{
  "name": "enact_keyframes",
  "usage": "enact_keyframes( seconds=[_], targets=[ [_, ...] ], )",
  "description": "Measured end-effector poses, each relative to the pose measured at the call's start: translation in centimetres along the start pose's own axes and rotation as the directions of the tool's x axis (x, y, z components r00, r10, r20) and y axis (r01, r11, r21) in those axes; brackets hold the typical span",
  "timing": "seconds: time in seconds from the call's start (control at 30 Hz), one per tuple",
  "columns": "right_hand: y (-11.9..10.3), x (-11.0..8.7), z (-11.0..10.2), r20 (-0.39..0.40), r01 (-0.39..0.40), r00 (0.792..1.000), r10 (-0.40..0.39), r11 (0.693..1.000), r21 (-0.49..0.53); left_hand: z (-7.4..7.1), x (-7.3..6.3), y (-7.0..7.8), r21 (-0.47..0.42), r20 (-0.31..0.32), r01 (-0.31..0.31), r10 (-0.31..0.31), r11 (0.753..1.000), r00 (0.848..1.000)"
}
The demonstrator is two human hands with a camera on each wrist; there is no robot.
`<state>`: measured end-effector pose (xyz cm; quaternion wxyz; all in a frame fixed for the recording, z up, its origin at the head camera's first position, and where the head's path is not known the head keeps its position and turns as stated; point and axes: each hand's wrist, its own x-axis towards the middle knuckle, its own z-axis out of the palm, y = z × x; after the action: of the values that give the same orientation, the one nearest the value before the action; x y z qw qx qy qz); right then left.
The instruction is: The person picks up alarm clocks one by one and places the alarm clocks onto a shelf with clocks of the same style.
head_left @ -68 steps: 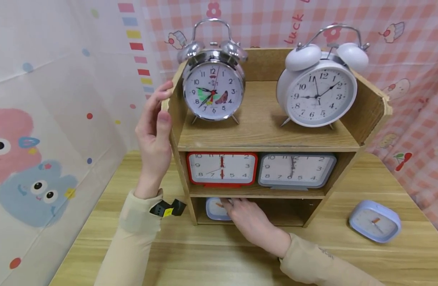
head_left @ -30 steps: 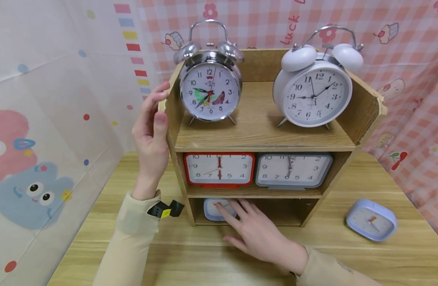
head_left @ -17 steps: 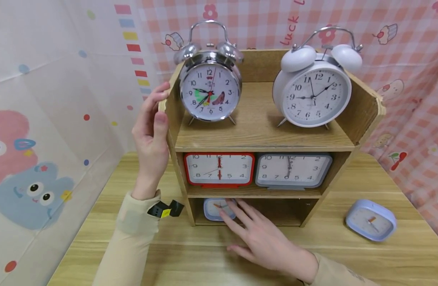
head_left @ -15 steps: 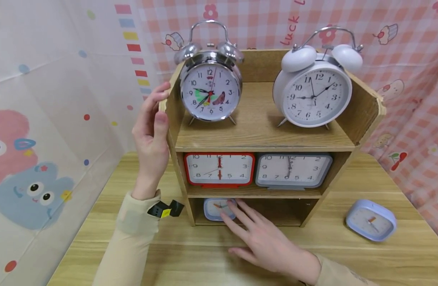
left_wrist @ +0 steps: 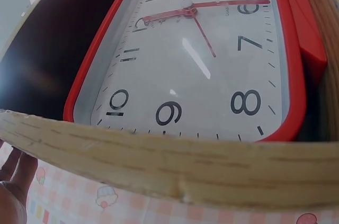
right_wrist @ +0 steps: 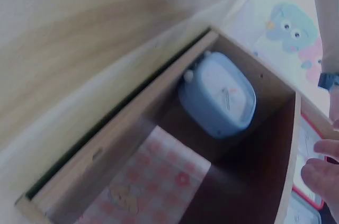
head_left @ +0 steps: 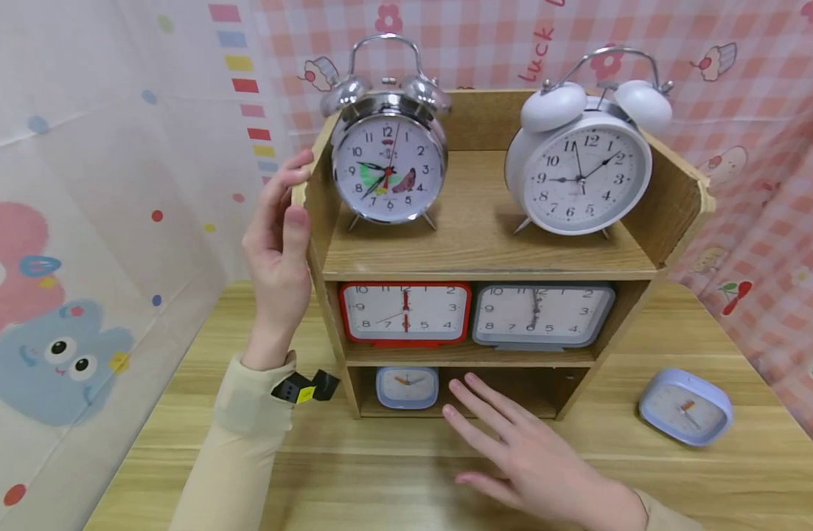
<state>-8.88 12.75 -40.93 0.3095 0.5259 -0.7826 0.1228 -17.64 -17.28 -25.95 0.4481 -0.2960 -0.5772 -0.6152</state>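
Note:
My left hand (head_left: pixel 276 251) rests against the left side panel of the wooden shelf (head_left: pixel 492 254), thumb at its front edge. My right hand (head_left: pixel 522 450), fingers spread and holding nothing, is in front of the bottom compartment, apart from the small blue alarm clock (head_left: pixel 407 387) that stands at its left end. The right wrist view shows this blue clock (right_wrist: pixel 220 94) inside the compartment. A second blue clock (head_left: pixel 686 408) leans back on the table, right of the shelf. In the middle tier stand a red-framed clock (head_left: pixel 429 306) and a grey-framed clock (head_left: pixel 506 313).
On the top tier stand a silver twin-bell alarm clock (head_left: pixel 389 169) at left and a white twin-bell alarm clock (head_left: pixel 581 177) at right. The shelf sits on a wood-grain table (head_left: pixel 353 472), with a pink checked cloth (head_left: pixel 486 44) hanging behind.
My right hand first touches the blue clock in the bottom compartment, then draws back from it to the right and nearer me. My left hand keeps its place on the shelf.

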Motion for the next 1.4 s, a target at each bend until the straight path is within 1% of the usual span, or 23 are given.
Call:
enact_keyframes(
  seconds=[0.1,0.23,0.43,0.53,0.67,0.8,0.93,1.07,1.13,1.17,1.3,1.37,1.4],
  targets=[
    [0.5,-0.2,-0.7,-0.065,0.022,0.998,-0.02,0.999,0.03,0.0,0.0,0.0,-0.002,-0.002,-0.001,0.001,1.0,1.0],
    [1.1,-0.5,-1.4,-0.147,0.054,0.988,-0.048,0.998,0.044,0.0,0.0,0.0,-0.004,-0.004,0.001,-0.001,1.0,1.0],
    [1.7,-0.9,-2.7,-0.235,0.037,0.972,-0.028,0.999,0.035,0.1,0.0,0.0,-0.011,-0.004,0.007,-0.008,1.0,1.0],
    [2.1,-1.0,-3.5,-0.301,0.019,0.954,-0.012,1.0,0.02,0.1,0.0,0.0,-0.017,-0.006,0.008,-0.008,1.0,1.0],
    [2.6,-1.1,-4.7,-0.386,-0.009,0.923,0.003,1.0,-0.015,0.0,0.0,0.0,-0.027,-0.018,0.007,-0.007,1.0,1.0],
    [3.1,-1.6,-6.0,-0.448,-0.061,0.894,0.032,0.997,-0.049,-0.1,0.0,0.0,-0.028,-0.018,0.003,-0.004,1.0,1.0],
    [3.5,-2.3,-7.1,-0.496,-0.13,0.865,0.08,0.989,-0.067,0.0,0.0,-0.1,-0.03,-0.013,0.004,-0.004,1.0,1.0],
    [4.2,-3.5,-7.9,-0.519,-0.208,0.843,0.14,0.975,-0.076,0.0,0.0,-0.2,-0.031,-0.017,0.006,-0.006,1.0,1.0],
    [4.7,-4.4,-8.2,-0.517,-0.25,0.839,0.172,0.964,-0.085,0.1,0.0,-0.2,-0.034,-0.018,0.006,-0.006,0.999,1.0],
    [5.0,-5.0,-8.3,-0.508,-0.273,0.84,0.19,0.957,-0.093,0.1,0.0,-0.2,-0.031,-0.019,0.005,-0.005,1.0,1.0],
    [6.7,-7.9,-8.8,-0.44,-0.38,0.852,0.283,0.913,-0.148,0.1,0.0,-0.2,-0.03,-0.023,0.006,-0.006,1.0,1.0],
    [7.5,-9.3,-9.0,-0.39,-0.439,0.852,0.35,0.883,-0.168,0.1,0.0,-0.2,-0.029,-0.023,0.005,-0.006,1.0,1.0],
    [7.9,-10.0,-9.1,-0.367,-0.468,0.847,0.385,0.867,-0.172,0.1,0.0,-0.2,-0.032,-0.024,0.005,-0.006,0.999,1.0]
  ],
)
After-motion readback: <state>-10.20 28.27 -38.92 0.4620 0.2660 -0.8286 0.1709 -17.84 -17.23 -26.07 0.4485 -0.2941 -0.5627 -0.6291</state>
